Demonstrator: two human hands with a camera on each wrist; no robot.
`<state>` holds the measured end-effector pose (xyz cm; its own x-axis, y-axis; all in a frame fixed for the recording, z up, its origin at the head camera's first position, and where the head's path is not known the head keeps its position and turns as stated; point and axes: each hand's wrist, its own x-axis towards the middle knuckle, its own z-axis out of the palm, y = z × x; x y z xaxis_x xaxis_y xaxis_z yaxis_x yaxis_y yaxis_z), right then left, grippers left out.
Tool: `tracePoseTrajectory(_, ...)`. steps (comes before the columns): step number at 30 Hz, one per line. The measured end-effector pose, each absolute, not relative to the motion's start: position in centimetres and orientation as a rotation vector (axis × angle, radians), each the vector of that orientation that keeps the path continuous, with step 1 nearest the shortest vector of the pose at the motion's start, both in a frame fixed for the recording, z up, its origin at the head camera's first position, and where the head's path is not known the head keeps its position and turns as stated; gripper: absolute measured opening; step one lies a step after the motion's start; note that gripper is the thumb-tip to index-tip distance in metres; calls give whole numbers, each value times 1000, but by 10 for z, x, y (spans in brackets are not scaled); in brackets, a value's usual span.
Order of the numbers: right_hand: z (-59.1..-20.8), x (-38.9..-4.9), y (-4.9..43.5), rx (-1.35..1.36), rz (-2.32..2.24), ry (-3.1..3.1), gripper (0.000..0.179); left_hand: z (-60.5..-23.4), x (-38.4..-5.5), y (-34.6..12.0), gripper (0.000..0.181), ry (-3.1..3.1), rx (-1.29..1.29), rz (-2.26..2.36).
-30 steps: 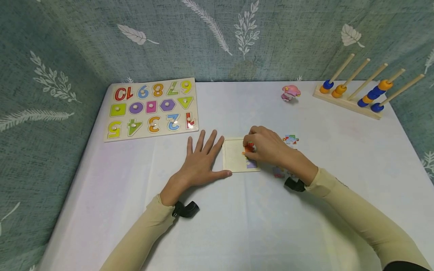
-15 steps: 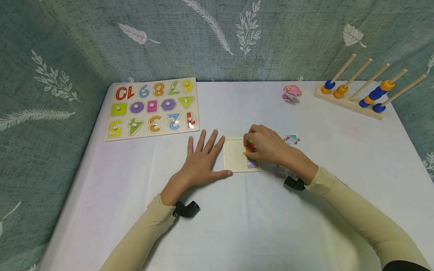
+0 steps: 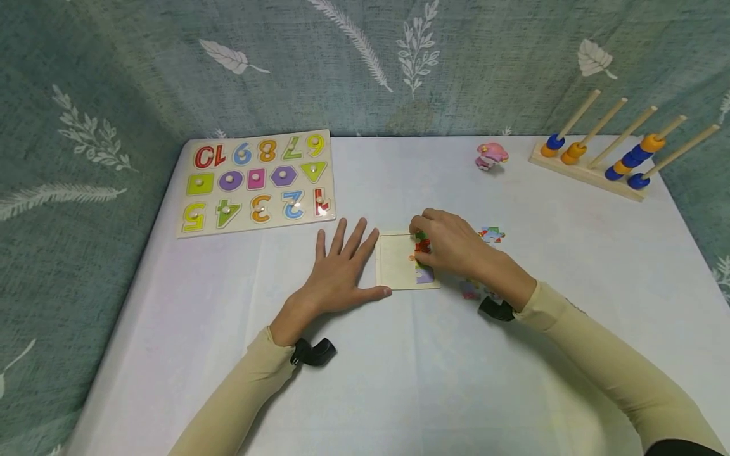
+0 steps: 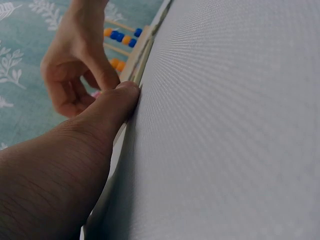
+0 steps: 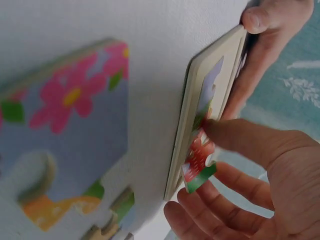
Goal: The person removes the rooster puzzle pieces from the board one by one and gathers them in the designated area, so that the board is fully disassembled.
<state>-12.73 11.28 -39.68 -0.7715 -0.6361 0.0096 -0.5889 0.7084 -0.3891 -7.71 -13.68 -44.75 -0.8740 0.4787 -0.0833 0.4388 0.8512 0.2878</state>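
A small pale wooden puzzle tray [image 3: 395, 263] lies at the middle of the table. My left hand [image 3: 338, 278] rests flat beside it with fingers spread; the thumb touches the tray's near left corner and the index fingertip its far left corner. My right hand [image 3: 450, 244] reaches over the tray's right side. There it pinches a red and green puzzle piece [image 5: 200, 160] between thumb and fingers. That piece looks slightly tilted at its green end. A lavender puzzle piece [image 3: 424, 275] sits in the tray's near right corner, bordering the red one.
Loose puzzle pieces [image 3: 492, 234] lie right of the tray, some partly hidden under the right forearm; one with pink flowers [image 5: 95, 110] looms in the right wrist view. A number board [image 3: 256, 180] stands back left, a pink figurine [image 3: 491, 156] and a bead stacker [image 3: 590, 171] back right.
The right hand's fingers have shifted slightly away from me along the tray's right side. More of the red and green piece shows now. The left hand stays in place.
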Motion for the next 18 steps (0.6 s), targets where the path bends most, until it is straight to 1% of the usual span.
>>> tracePoseTrajectory(9, -398, -128, 111, -988, -559, 2793, 30, -448, -78, -137, 109, 2874, 721, 395)
tracePoseTrajectory(18, -402, -128, 110, -1088, -577, 2858, 28, -448, -78, -137, 110, 2869, 710, 383)
